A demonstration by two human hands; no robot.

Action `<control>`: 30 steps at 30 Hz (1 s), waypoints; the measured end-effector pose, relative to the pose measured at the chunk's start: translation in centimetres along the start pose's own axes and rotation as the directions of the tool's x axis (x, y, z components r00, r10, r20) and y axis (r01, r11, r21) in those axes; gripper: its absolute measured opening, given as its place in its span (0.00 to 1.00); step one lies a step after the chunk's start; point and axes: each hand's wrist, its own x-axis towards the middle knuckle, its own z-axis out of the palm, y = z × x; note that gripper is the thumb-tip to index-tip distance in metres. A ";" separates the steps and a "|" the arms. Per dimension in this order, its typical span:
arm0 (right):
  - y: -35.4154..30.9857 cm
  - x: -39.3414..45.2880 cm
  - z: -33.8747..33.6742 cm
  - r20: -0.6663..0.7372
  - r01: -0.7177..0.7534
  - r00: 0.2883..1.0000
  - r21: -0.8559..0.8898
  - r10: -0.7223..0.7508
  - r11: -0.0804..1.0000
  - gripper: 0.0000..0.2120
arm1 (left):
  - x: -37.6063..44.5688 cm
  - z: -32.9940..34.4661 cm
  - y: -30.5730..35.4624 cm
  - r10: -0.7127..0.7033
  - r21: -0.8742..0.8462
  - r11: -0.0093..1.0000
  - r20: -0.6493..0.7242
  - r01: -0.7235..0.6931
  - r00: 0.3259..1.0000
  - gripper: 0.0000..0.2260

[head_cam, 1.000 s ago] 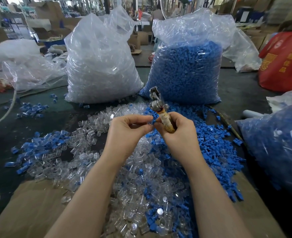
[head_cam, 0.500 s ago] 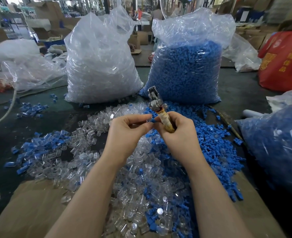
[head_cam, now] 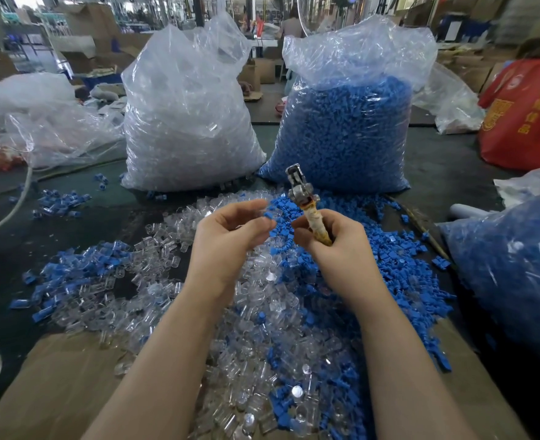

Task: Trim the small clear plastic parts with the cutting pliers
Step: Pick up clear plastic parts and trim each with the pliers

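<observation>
Here, taken from largest to smallest. Two tall plastic sacks stand at the back of the table: the clear-part sack (head_cam: 189, 122) on the left, the blue-part sack (head_cam: 345, 128) on the right, close together. Before them, a mixed heap: clear plastic parts (head_cam: 154, 290) spread left and centre, blue parts (head_cam: 386, 258) banked right, the two overlapping in the middle above a sheet of cardboard (head_cam: 56, 382).

Right hand (head_cam: 335, 246): fingers wrapped round the taped handle of the cutting pliers (head_cam: 307, 208), the metal head pointing up and away; whether the jaws are parted I cannot tell. Left hand (head_cam: 230, 236): raised just beside the right, fingers loosely curled, thumb near the fingertips. It may pinch a clear piece, but I cannot tell.

Step in hand, as I judge it: presenting a part to the cutter. Best done by holding the piece by its body, fingertips back from the blades, the excess seated squarely before squeezing.
</observation>
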 end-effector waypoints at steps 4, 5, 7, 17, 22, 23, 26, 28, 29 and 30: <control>0.1 0.0 -0.4 0.004 -0.002 1.000 -0.034 0.002 0.999 0.04 | 0.2 -0.5 0.0 0.017 0.037 0.999 -0.013 -0.017 1.000 0.09; 0.0 0.0 -0.3 -0.004 0.012 1.000 -0.037 -0.012 0.999 0.03 | 0.2 -0.6 0.0 0.029 0.085 0.996 -0.009 -0.028 1.000 0.09; -0.1 0.0 0.0 -0.024 0.059 0.998 -0.035 -0.060 0.998 0.03 | 0.2 -0.6 -0.1 0.056 0.180 0.982 0.002 -0.056 0.998 0.08; -0.1 -0.1 0.8 0.002 0.120 0.993 -0.115 -0.121 0.986 0.04 | -0.2 0.0 -0.1 0.087 0.309 0.946 0.044 -0.096 0.995 0.08; -0.1 -0.1 0.8 -0.003 0.132 0.991 -0.153 -0.134 0.979 0.06 | -0.1 -0.1 -0.1 0.066 0.301 0.950 0.051 -0.079 0.997 0.08; -0.1 -0.1 0.8 -0.003 0.130 0.991 -0.167 -0.132 0.977 0.06 | -0.1 -0.1 -0.2 0.065 0.299 0.951 0.051 -0.077 0.997 0.08; -0.1 -0.1 0.8 0.010 0.119 0.993 -0.189 -0.119 0.975 0.05 | -0.1 -0.1 -0.2 0.066 0.304 0.949 0.048 -0.078 0.997 0.10; -0.2 -0.1 0.7 0.026 0.108 0.994 -0.188 -0.105 0.976 0.05 | 0.0 -0.2 -0.2 0.064 0.314 0.946 0.052 -0.077 0.997 0.10; -0.3 -0.1 0.7 0.034 0.104 0.995 -0.183 -0.099 0.978 0.05 | 0.0 -0.2 -0.2 0.057 0.305 0.950 0.055 -0.071 0.997 0.10; -0.4 -0.1 0.6 0.041 0.097 0.995 -0.169 -0.092 0.981 0.04 | -0.1 -0.1 -0.2 0.046 0.284 0.957 0.057 -0.060 0.997 0.10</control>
